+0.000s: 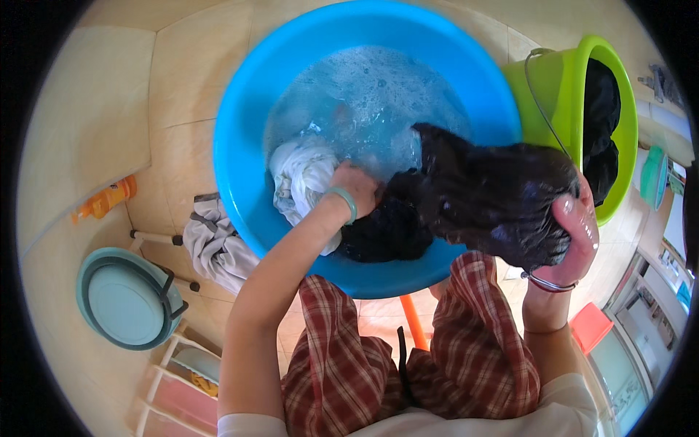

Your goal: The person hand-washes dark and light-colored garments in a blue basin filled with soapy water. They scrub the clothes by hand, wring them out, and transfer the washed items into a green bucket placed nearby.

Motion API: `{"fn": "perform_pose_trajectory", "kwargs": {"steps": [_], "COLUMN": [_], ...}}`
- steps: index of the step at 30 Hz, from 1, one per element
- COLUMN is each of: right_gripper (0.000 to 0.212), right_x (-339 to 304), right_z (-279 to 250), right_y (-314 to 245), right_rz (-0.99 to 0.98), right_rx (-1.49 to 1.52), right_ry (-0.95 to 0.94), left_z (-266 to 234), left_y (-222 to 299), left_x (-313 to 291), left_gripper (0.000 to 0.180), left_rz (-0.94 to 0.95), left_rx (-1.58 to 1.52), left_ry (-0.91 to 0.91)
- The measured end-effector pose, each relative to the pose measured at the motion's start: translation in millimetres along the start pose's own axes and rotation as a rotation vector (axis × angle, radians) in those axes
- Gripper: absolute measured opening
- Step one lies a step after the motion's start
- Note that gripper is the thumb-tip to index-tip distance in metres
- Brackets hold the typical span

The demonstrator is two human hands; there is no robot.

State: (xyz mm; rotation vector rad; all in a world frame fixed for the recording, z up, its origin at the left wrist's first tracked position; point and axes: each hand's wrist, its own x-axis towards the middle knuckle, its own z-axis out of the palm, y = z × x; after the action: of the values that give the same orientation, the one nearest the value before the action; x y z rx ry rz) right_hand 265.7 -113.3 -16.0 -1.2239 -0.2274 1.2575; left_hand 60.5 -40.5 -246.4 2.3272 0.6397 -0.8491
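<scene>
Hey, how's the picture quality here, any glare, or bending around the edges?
Head view: black surrounds the round fisheye image, and straight edges bend toward its rim; head view: small highlights glint on the wet dark cloth in the right hand; head view: bright glints also dot the soapy water.

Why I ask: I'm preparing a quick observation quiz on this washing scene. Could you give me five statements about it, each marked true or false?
1. The right hand grips wet dark cloth. True.
2. The left hand reaches into the large blue tub. True.
3. The left wrist is bare. False: a pale green bangle circles it.
4. The water in the tub has a clear surface with no foam. False: white suds float on it.
5. The lime green bucket to the right of the tub has black fabric in it. True.
</scene>
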Motion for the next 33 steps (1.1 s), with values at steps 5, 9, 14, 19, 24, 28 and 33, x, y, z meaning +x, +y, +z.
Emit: {"fn": "perform_pose_trajectory", "kwargs": {"steps": [5,9,14,19,24,28,33], "right_gripper": [0.043,0.033,0.029,0.051,0.068,0.062,0.056], "right_x": [39,70,105,118,121,149,152], "right_z": [4,-21,-90,-116,-83,-86,-51], "right_y": [13,56,94,137,198,216,192], "right_rz": [0.062,0.120,-0.018,-0.257,-0.290,-0.240,-0.422], "right_rx": [0.185,0.094,-0.696,-1.328,-1.774,-1.963,-1.180], "right_ry": [-0.264,-0.258,-0.410,-0.133,0.032,-0.091,-0.044], "left_z": [19,22,27,18,-15,-17,-14], "left_y": [12,17,17,8,-14,-21,-22], "left_x": [1,-5,-12,-11,30,65,66], "left_gripper": [0.028,0.026,0.022,0.025,0.047,0.059,0.067], "left_rz": [-0.007,-0.030,0.010,0.072,-0.238,-0.276,-0.071], "left_rx": [-0.059,-0.147,-0.160,-0.796,-1.124,-1.048,-2.080], "left_ry": [-0.104,-0.066,0.150,0.724,0.968,0.903,0.604]}}
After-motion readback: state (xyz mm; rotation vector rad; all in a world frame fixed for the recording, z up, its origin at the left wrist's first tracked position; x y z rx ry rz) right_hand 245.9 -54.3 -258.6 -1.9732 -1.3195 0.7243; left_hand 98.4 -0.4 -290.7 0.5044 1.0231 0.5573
